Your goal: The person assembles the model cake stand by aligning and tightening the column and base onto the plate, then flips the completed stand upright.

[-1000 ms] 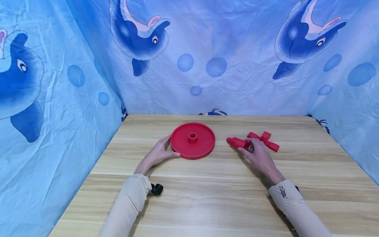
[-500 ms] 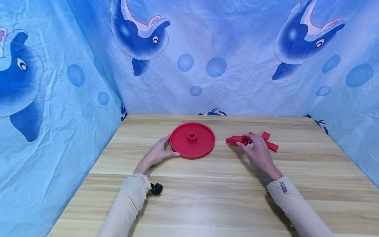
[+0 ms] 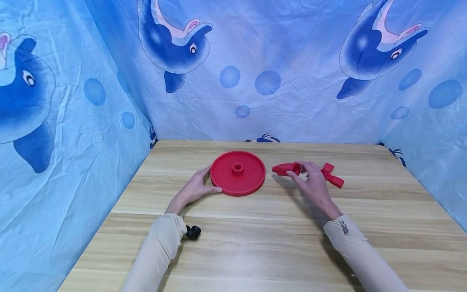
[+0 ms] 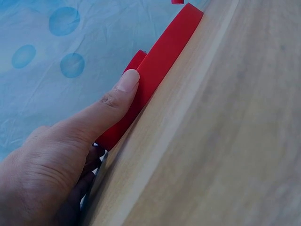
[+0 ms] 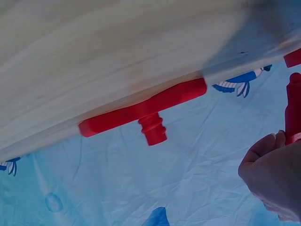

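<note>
A round red disc (image 3: 223,178) with a raised rim and a hollow central socket lies flat on the table. My left hand (image 3: 195,188) holds its left edge, with the thumb pressed against the near side of the rim, as the left wrist view shows. To the right of the disc, my right hand (image 3: 315,184) pinches the wide end of a red bottle-shaped piece (image 3: 284,169). This piece is tilted above the table, its narrow stepped tip towards the disc. Partly hidden behind that hand lies a red cross-shaped piece (image 3: 335,179), whose ribbed stub (image 5: 153,129) shows in the right wrist view.
The wooden table (image 3: 255,239) reaches back to a blue dolphin-print cloth (image 3: 248,48), which hangs at the back and both sides. A small black object (image 3: 193,232) sticks out at the left cuff.
My right hand has lifted the bottle-shaped piece a little and moved it left towards the disc. The left hand and the disc have stayed in place.
</note>
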